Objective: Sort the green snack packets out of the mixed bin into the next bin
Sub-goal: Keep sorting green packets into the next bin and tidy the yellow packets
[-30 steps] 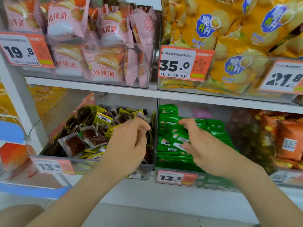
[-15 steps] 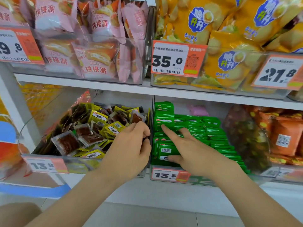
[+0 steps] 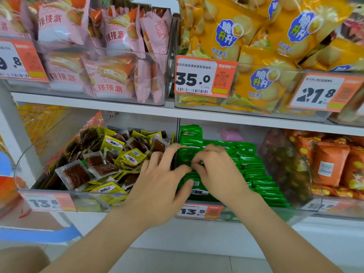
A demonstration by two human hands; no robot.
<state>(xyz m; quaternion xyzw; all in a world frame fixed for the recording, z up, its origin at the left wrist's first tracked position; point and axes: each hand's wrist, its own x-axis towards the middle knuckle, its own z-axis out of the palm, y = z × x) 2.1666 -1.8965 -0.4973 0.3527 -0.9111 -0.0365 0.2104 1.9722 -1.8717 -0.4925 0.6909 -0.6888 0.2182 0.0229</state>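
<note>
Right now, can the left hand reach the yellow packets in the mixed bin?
Probably yes: the left hand is at that bin's right edge, with the yellow packets uncovered beside it.

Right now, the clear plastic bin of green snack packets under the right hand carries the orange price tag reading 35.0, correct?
No. The head view shows the clear plastic bin of green snack packets under the right hand carries the orange price tag reading 13.5; the 35.0 tag hangs higher up.

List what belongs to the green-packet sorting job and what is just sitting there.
Job: mixed bin, green packets, next bin, left hand, right hand.
Just there: pink packs, yellow bags, orange packets, price tags.
</note>
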